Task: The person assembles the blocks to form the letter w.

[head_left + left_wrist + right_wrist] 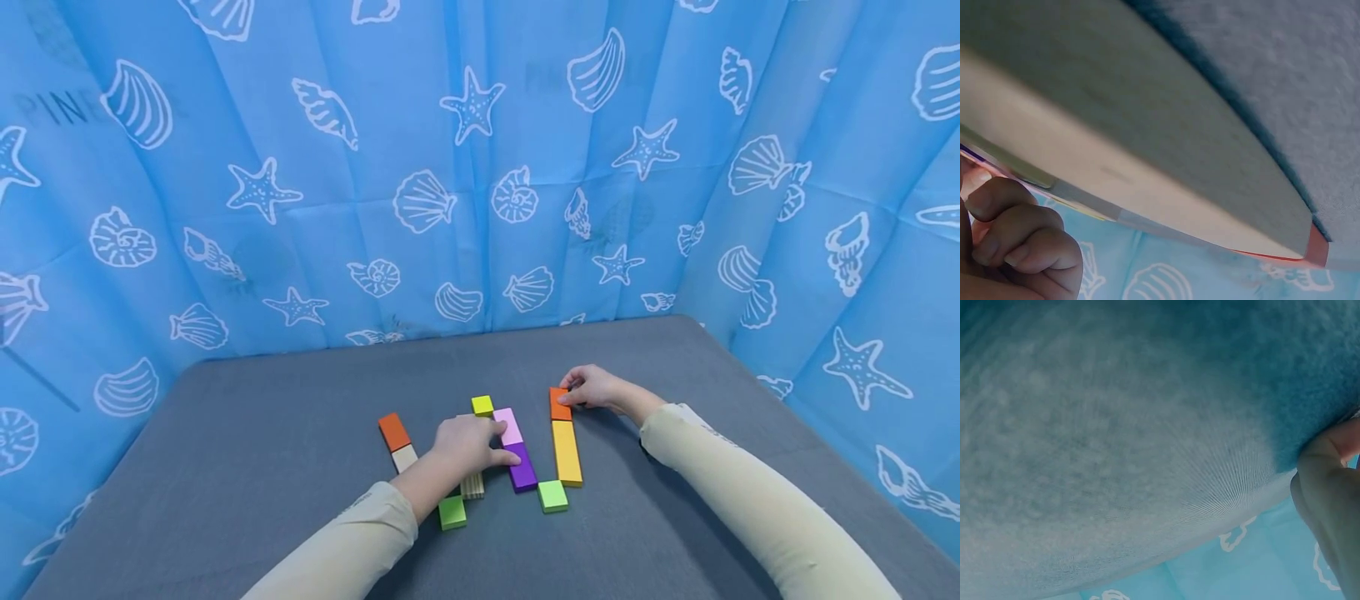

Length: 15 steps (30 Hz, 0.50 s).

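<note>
In the head view my left hand (463, 446) reaches over the blocks, its index fingertip at the pink block (509, 423) and its thumb at the purple block (523, 472). Thumb and index finger are spread apart; the other fingers curl in the left wrist view. My right hand (596, 388) pinches an orange block (559, 407) at the far end of a long yellow-orange block (567, 454). In the right wrist view, only part of the right hand (1335, 481) shows at the edge, and the orange block is out of sight.
A light green block (553, 497) lies between the two right rows. Under and beside the left arm are a bare-wood block (472, 486), another green block (452, 512), a yellow block (482, 405) and a darker orange block (393, 432) touching a pale block (403, 457). A blue curtain surrounds the grey table.
</note>
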{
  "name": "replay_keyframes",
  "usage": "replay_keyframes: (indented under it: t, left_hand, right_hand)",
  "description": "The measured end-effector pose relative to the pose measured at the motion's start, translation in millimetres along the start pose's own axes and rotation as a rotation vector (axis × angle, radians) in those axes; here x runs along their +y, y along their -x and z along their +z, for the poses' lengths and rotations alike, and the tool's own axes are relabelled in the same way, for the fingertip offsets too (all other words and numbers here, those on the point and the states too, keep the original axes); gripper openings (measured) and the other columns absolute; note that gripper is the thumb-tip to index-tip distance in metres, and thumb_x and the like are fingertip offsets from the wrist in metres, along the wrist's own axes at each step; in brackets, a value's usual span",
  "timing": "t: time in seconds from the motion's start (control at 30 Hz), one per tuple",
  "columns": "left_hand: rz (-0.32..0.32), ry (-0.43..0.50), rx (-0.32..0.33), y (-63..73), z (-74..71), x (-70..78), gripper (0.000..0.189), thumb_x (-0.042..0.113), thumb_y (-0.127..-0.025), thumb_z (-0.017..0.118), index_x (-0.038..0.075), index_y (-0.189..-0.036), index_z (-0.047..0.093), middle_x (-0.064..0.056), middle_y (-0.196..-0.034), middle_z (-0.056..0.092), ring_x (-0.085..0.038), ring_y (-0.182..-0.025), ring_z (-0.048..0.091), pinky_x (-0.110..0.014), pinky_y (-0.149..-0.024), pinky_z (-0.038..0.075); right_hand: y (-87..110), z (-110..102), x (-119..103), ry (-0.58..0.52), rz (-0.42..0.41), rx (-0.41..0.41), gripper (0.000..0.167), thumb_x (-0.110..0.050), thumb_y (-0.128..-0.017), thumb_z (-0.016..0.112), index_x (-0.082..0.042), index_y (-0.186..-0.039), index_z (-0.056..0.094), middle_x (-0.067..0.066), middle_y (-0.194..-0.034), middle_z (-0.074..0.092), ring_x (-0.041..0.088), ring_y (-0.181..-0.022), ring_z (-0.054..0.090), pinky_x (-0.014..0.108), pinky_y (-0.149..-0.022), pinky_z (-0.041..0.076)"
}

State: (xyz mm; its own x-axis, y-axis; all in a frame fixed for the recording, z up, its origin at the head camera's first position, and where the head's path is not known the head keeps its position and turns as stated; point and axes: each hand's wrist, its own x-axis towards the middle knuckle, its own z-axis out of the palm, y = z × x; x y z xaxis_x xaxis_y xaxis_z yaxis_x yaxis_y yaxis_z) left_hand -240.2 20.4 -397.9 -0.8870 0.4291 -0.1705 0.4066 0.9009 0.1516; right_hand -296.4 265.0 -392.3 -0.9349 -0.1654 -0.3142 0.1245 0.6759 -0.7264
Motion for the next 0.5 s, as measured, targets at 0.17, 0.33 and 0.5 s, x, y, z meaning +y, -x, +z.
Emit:
replay_keyframes:
  t: [0.17, 0.33, 0.5]
  left_hand:
    - [0.0, 0.022, 0.006, -2.2, 0.9, -0.4, 0.065, 0.061, -0.079, 0.069, 0.025, -0.133, 0.062, -0.002, -0.126, 0.064, -0.023, -0.1, 0.06, -0.04, -0.079, 0.049]
    - [0.005, 0.02, 0.006, -4.0, 0.3, -0.6, 0.063, 0.06, -0.08, 0.07, 0.024, -0.131, 0.063, -0.001, -0.118, 0.067, -0.02, -0.093, 0.059, -0.038, -0.077, 0.049]
    - [0.024, 0.058, 0.005, -5.1, -0.9, -0.2, 0.057, 0.058, -0.081, 0.071, 0.021, -0.125, 0.066, 0.002, -0.099, 0.066, -0.016, -0.081, 0.055, -0.033, -0.071, 0.047]
  right_hand:
    - [-2.6, 0.2, 0.1, 0.006, -0.011, 0.0, 0.026, -0.012, -0.091, 0.069, 0.003, -0.11, 0.059, 0.011, -0.099, 0.055, 0.022, -0.087, 0.05, 0.034, -0.077, 0.045]
    - [-5.3, 1.2, 1.3, 0.015, -0.009, 0.007, 0.027, -0.014, -0.09, 0.07, 0.001, -0.11, 0.06, 0.012, -0.101, 0.056, 0.023, -0.089, 0.05, 0.034, -0.077, 0.046]
    - [-5.7, 0.2, 5.1, -0.014, 0.014, 0.02, 0.032, -0.016, -0.09, 0.07, 0.002, -0.114, 0.059, 0.015, -0.107, 0.056, 0.025, -0.091, 0.051, 0.035, -0.077, 0.047]
